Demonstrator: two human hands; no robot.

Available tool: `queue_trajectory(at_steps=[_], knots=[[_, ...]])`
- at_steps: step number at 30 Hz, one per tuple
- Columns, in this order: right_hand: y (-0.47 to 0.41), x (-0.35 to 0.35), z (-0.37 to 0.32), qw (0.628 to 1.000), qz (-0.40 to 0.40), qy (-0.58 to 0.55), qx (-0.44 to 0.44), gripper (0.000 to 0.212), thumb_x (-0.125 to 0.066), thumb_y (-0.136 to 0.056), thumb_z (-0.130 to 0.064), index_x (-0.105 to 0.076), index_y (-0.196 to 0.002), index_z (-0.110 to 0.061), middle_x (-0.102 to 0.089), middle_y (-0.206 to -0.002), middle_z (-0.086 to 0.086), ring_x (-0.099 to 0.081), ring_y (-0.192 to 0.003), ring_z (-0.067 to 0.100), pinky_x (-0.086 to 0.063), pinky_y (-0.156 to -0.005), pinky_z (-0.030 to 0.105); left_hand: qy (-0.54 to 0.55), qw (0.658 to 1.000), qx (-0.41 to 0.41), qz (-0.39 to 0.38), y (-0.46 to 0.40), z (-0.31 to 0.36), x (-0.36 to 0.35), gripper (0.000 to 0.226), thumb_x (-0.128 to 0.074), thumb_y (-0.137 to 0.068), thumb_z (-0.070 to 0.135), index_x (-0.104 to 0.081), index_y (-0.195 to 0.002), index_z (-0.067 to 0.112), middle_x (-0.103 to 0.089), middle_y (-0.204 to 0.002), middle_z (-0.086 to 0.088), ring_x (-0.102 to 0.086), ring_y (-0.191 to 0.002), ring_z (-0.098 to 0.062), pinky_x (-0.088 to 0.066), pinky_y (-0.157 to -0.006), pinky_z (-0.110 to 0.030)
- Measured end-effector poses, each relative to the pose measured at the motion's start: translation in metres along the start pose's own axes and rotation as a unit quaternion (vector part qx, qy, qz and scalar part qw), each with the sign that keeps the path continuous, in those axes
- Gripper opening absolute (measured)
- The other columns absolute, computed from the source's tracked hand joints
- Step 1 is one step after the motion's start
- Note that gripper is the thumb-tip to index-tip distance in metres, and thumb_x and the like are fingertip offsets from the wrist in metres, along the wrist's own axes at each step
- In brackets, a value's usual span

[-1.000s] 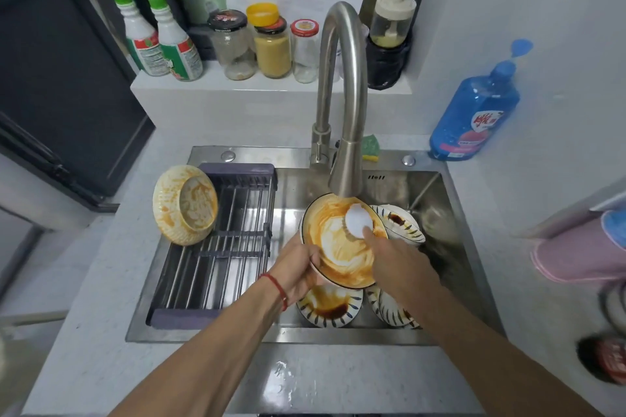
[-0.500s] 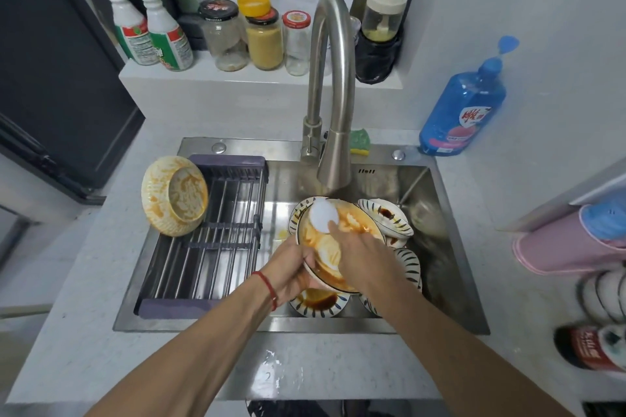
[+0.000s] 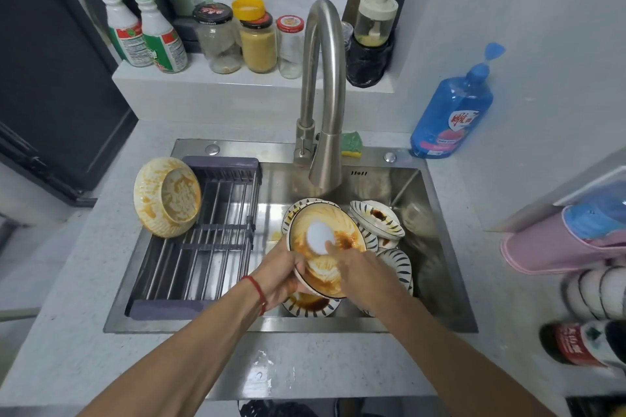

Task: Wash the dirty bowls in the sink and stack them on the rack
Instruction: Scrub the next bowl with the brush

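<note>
A sauce-smeared bowl [image 3: 327, 252] is gripped at its rim by the left hand [image 3: 281, 272] over the sink [image 3: 440, 247]. A white scrubber [image 3: 319, 236] is pinched by right-hand fingers [image 3: 333, 249]. Several dirty bowls [image 3: 376, 223] remain; one stained bowl [image 3: 166, 201] leans on the rack [image 3: 203, 240].

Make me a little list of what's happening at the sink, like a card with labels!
left hand: left hand holds the dirty bowl by its rim, tilted
right hand: right hand presses a white scrubber inside that bowl
sink: sink has more striped bowls with brown sauce
rack: rack carries one orange-smeared bowl on its side
tap: tap, no water seen
soap: blue bottle on the counter
</note>
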State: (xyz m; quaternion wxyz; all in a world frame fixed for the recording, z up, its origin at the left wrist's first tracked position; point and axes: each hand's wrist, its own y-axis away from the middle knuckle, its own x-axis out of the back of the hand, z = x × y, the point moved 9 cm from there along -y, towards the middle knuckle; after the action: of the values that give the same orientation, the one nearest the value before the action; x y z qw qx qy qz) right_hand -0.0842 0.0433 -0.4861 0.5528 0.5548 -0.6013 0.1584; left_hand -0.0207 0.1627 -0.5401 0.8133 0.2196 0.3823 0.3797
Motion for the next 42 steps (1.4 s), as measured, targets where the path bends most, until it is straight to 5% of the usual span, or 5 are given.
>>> queue_trajectory(at_steps=[6, 19, 27, 36, 42], knots=[[0.021, -0.008, -0.011, 0.999, -0.005, -0.005, 0.053, 0.055, -0.043, -0.109, -0.018, -0.032, -0.158, -0.04, -0.066, -0.097, -0.001, -0.063, -0.086, 0.018, -0.054, -0.078, 0.036, 0.014, 1.0, -0.01, 0.014, -0.003, 0.006, 0.005, 0.083, -0.032, -0.071, -0.027, -0.049, -0.142, 0.013, -0.059, -0.135, -0.029, -0.07, -0.107, -0.051, -0.056, -0.074, -0.075], [0.025, -0.024, -0.011, 0.999, -0.003, -0.024, 0.03, 0.061, -0.048, -0.106, -0.016, -0.029, -0.159, -0.036, -0.064, -0.1, -0.001, -0.062, -0.089, 0.018, -0.053, -0.079, 0.035, -0.023, 0.998, -0.039, 0.04, -0.003, 0.02, 0.016, 0.086, -0.038, -0.068, -0.026, -0.045, -0.143, 0.016, -0.057, -0.132, -0.025, -0.067, -0.11, -0.045, -0.062, -0.064, -0.056], [0.034, -0.039, -0.016, 0.994, -0.039, 0.082, 0.054, 0.072, -0.05, -0.1, -0.01, -0.019, -0.161, -0.033, -0.066, -0.102, 0.005, -0.063, -0.09, 0.023, -0.052, -0.074, 0.036, -0.053, 0.995, -0.06, 0.053, -0.002, 0.029, 0.019, 0.078, -0.04, -0.071, -0.026, -0.043, -0.138, 0.015, -0.054, -0.133, -0.023, -0.06, -0.118, -0.046, -0.054, -0.081, -0.076], [-0.014, 0.002, -0.01, 0.996, 0.044, 0.072, 0.005, 0.074, -0.042, -0.097, -0.006, -0.017, -0.162, -0.031, -0.064, -0.091, 0.008, -0.056, -0.077, 0.025, -0.041, -0.063, 0.037, -0.033, 0.999, -0.008, -0.008, 0.009, 0.004, -0.009, 0.075, -0.035, -0.073, -0.028, -0.054, -0.138, 0.006, -0.071, -0.099, -0.015, -0.073, -0.085, -0.035, -0.06, -0.051, -0.046], [0.014, -0.002, -0.045, 0.989, 0.001, -0.033, 0.142, 0.062, -0.038, -0.108, -0.015, -0.02, -0.162, -0.039, -0.045, -0.066, 0.001, -0.044, -0.058, 0.019, -0.04, -0.058, 0.044, 0.01, 0.998, -0.013, -0.056, 0.011, 0.026, -0.007, 0.075, -0.03, -0.075, -0.025, -0.054, -0.136, 0.012, -0.065, -0.112, -0.023, -0.072, -0.096, -0.041, -0.055, -0.084, -0.071]])
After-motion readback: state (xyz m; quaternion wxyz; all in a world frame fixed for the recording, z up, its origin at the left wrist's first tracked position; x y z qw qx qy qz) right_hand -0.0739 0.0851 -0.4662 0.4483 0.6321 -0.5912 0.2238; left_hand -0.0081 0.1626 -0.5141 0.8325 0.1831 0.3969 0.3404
